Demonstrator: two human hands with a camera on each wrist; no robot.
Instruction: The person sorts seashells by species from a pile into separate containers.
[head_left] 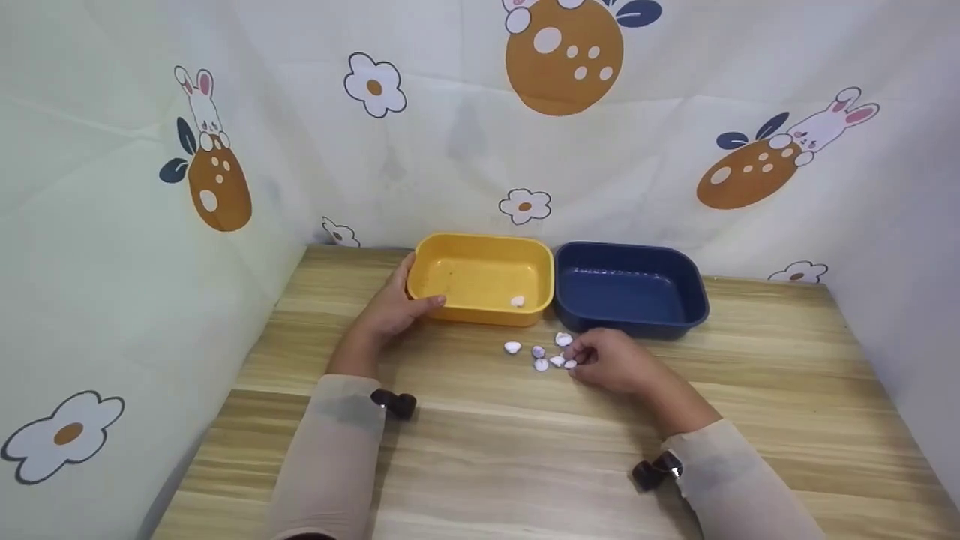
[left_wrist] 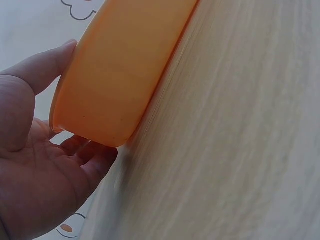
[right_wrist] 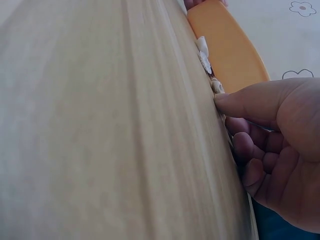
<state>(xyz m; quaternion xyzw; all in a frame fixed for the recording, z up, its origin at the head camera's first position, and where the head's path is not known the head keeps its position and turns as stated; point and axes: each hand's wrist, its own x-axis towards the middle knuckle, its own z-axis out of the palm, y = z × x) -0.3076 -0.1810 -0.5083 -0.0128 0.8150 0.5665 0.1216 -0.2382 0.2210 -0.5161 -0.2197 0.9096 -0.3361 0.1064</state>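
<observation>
My left hand grips the left end of a yellow plastic bin, its thumb over the front rim and its fingers against the end wall. The left wrist view shows the fingertips under the curved end of the bin. One white seashell lies inside, near the front right corner. In front of the bins, several small white and purplish seashells are loosely grouped on the table. My right hand is low at their right side, pinching a small seashell between thumb and forefinger, with the other fingers curled.
A dark blue bin stands right beside the yellow one, with no shells visible in it. Both stand at the back of the wood-grain table. Printed cloth walls with rabbits and flowers enclose the back and sides.
</observation>
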